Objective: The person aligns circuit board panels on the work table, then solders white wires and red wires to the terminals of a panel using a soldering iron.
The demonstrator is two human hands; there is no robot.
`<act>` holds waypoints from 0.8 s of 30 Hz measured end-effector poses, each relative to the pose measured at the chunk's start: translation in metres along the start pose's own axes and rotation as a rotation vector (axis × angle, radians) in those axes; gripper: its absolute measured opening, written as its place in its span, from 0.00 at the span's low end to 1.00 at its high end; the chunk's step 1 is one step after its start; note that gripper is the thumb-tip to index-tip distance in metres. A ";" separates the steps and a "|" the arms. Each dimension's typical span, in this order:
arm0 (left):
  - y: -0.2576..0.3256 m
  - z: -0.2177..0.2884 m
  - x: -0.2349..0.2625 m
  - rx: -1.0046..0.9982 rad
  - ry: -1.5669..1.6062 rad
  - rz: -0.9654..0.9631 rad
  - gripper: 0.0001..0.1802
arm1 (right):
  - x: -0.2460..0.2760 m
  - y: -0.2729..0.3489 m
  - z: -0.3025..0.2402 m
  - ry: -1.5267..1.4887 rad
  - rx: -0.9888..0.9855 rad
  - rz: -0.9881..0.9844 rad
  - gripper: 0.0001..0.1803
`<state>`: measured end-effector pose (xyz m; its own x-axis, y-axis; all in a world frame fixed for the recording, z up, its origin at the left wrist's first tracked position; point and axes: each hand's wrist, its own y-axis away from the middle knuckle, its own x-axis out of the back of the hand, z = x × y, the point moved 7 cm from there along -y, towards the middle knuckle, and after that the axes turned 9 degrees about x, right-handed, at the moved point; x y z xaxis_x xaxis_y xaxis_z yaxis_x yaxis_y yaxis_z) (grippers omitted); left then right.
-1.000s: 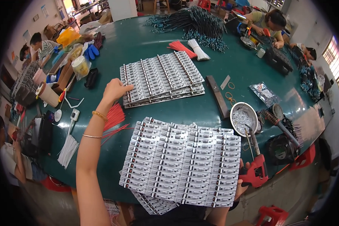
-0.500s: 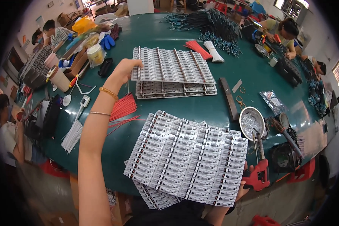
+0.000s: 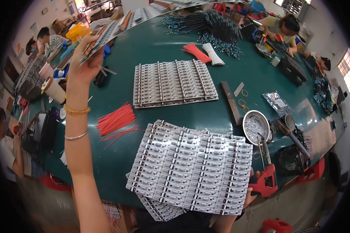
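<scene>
Above the far left of the table: my left hand [image 3: 85, 61], one, closed on the edge of a lifted sheet [image 3: 138, 20] of grey-white moulded parts, thumb and fingers pinching its near corner; the sheet spans away rightward from my grip, cut by the upper edge of view. On the same wrist: one yellowish beaded bracelet [image 3: 77, 110]; below it, one pale bangle [image 3: 76, 136].

Right of and below that hand: one flat ridged panel [image 3: 175, 83] of like parts, lying on the green table [image 3: 116, 85]. Nearer me, below that hand: one bundle of red strands [image 3: 116, 118], a few lying loose beside it.

At the right edge of a near panel [image 3: 192, 167], white with rows of small parts: my right hand [image 3: 250, 195], mostly hidden; whether its fingers grasp the panel I cannot tell. Under this panel, toward my body: a second panel [image 3: 161, 209], askew, partly covered.

Just right of my right hand: one red glue gun [image 3: 265, 180]. Beyond that hand: one metal bowl [image 3: 246, 136] of clear bits; farther, one dark bar [image 3: 231, 103] and one silvery packet [image 3: 276, 103].
</scene>
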<state>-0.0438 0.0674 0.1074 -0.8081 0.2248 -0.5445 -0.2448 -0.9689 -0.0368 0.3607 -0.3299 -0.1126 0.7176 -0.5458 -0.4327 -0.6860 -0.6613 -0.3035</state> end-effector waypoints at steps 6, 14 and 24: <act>0.000 -0.018 0.025 -0.006 -0.017 0.095 0.07 | -0.006 0.003 -0.002 0.017 0.012 0.044 0.44; -0.014 -0.054 0.038 0.091 0.003 0.208 0.06 | -0.003 0.008 0.001 0.068 0.052 0.102 0.43; -0.026 -0.082 0.020 0.200 0.001 0.134 0.05 | -0.006 -0.001 0.005 0.001 0.073 0.080 0.42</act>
<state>-0.0100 0.0883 0.0288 -0.8402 0.0953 -0.5339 -0.2368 -0.9501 0.2030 0.3565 -0.3237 -0.1137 0.6600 -0.5961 -0.4573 -0.7482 -0.5763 -0.3287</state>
